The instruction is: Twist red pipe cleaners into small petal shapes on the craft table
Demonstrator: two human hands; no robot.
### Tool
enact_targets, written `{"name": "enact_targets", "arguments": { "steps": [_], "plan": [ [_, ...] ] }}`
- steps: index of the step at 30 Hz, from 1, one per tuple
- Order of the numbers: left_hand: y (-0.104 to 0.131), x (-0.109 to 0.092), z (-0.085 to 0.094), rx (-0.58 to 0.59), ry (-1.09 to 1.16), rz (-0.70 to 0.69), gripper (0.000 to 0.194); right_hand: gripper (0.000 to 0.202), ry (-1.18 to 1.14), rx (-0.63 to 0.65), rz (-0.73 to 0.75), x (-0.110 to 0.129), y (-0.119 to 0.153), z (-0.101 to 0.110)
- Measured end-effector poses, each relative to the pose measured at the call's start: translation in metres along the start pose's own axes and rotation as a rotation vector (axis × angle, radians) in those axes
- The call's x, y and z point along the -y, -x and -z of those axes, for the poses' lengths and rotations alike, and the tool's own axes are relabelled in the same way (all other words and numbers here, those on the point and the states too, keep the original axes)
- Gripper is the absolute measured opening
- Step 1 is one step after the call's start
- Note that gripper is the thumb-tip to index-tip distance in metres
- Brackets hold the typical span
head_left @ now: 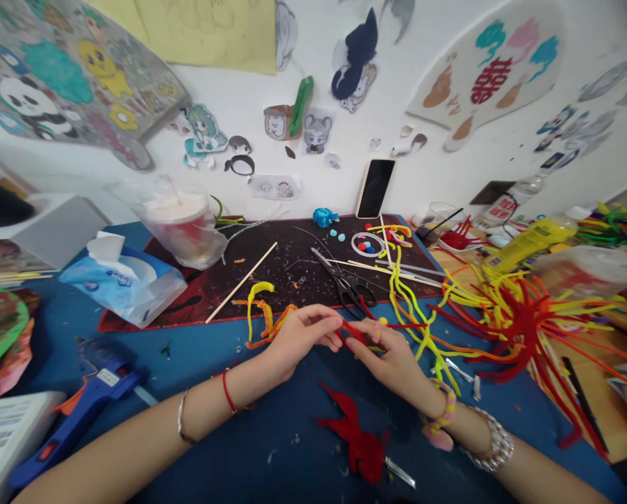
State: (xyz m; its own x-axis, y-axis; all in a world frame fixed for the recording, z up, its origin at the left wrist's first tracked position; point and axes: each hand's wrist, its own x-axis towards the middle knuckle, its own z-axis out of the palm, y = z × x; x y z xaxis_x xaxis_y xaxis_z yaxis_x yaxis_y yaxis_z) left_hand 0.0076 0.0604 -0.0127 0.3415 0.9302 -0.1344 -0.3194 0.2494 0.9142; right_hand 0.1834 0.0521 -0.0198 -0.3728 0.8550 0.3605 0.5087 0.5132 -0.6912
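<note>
At the centre of the frame the left hand (pixel 297 339) and right hand (pixel 384 353) pinch a fuzzy red pipe cleaner (pixel 353 330), its pile soft and matt. The heap of pipe cleaners (pixel 507 315) at right has the same fluffy nap in red, yellow and orange. The scissors (pixel 339 280) above show bright metal blades and glossy black plastic handles. The counter (pixel 250 413) is covered in matt blue. A thin wooden stick (pixel 241 282) lies bare and pale. At lower left the glue gun (pixel 80 413) is smooth blue plastic; the tissue pack (pixel 127 283) is shiny film, with soft paper on top.
</note>
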Motion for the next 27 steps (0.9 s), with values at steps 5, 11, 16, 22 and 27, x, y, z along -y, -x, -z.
{"name": "enact_targets", "arguments": {
  "steps": [5,11,16,22,27],
  "plan": [
    [0.0,-0.005,-0.001,-0.069,0.109,-0.004,0.011,0.025,0.087,-0.114,0.061,-0.006,0.003,-0.001],
    [0.001,-0.007,0.001,-0.121,0.171,-0.001,0.007,0.012,0.27,-0.131,0.356,-0.012,0.002,0.004],
    [0.0,-0.007,0.004,-0.112,0.183,-0.012,0.008,0.012,0.367,-0.176,0.381,-0.015,0.002,0.005],
    [-0.001,-0.006,0.002,-0.133,0.19,-0.036,0.008,0.023,0.485,-0.195,0.488,-0.019,0.007,0.005],
    [-0.001,-0.005,0.0,-0.17,0.195,-0.032,0.007,0.032,0.492,-0.172,0.515,-0.024,0.012,0.003]
  ]
}}
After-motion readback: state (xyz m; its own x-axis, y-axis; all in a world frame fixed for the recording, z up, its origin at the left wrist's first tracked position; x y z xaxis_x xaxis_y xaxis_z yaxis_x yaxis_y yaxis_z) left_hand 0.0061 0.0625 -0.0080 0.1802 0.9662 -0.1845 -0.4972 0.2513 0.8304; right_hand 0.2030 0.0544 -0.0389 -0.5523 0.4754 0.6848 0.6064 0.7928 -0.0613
